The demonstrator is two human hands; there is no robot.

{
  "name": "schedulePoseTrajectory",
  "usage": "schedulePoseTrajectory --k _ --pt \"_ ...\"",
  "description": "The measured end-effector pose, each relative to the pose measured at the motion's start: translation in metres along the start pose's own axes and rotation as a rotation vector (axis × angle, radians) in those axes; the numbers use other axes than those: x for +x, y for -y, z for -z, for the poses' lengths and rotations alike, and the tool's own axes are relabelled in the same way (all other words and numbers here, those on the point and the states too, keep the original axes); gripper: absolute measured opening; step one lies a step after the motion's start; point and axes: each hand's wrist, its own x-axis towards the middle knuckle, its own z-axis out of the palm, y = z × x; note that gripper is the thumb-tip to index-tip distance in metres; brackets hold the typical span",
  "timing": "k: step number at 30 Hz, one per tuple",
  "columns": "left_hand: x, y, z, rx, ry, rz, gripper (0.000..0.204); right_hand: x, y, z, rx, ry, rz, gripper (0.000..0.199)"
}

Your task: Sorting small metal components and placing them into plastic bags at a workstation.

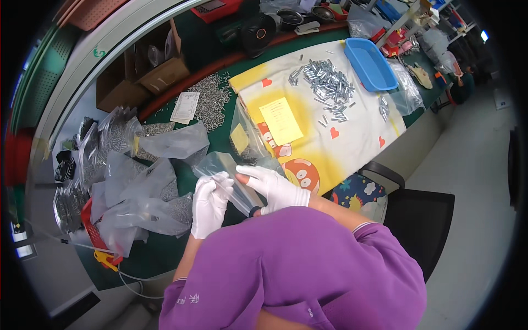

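Note:
In front of my body, a clear plastic bag (219, 165) is stretched between my two white-gloved hands. My left hand (210, 204) pinches its near left side, with the fingertips closed together. My right hand (273, 187) grips the bag's right side, fingers pointing left; a bare fingertip shows through its glove. The bag looks empty. Just beyond it lies another clear bag (241, 124) with a yellow slip and small metal parts inside. Left of my left hand, filled plastic bags (143, 212) of small metal parts crowd the green table.
A pile of small metal parts (212, 99) lies beside a white paper slip (185, 106). On the patterned cloth (352, 143) are a yellow sheet (281, 121), metal pins (327, 82) and a blue tray (371, 63). A black chair (421, 231) stands at the right; cardboard boxes (159, 77) sit behind.

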Motion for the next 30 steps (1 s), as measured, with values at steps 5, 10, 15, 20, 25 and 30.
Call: schedulePoseTrajectory --k 5,10,15,20,25,30 --pt "-0.005 0.015 -0.023 0.038 0.186 -0.058 0.020 -0.035 -0.021 -0.022 0.582 -0.325 -0.414 0.034" --pt "0.010 0.015 -0.010 0.658 0.125 -0.581 0.075 -0.051 -0.005 0.037 0.709 -0.208 -0.392 0.043" --pt "0.022 0.019 -0.013 1.115 0.304 -0.334 0.046 -0.066 0.012 0.051 0.494 -0.012 -0.453 0.043" --pt "0.016 0.022 -0.012 0.795 0.339 -0.420 0.016 -0.073 0.028 0.061 0.550 -0.092 -0.428 0.046" --pt "0.014 0.024 -0.034 0.159 0.335 0.071 0.067 -0.069 0.021 0.078 0.545 -0.182 -0.535 0.026" --pt "0.022 0.040 -0.065 0.590 0.318 0.019 0.045 -0.069 -0.004 0.096 0.255 -0.177 -0.385 0.028"
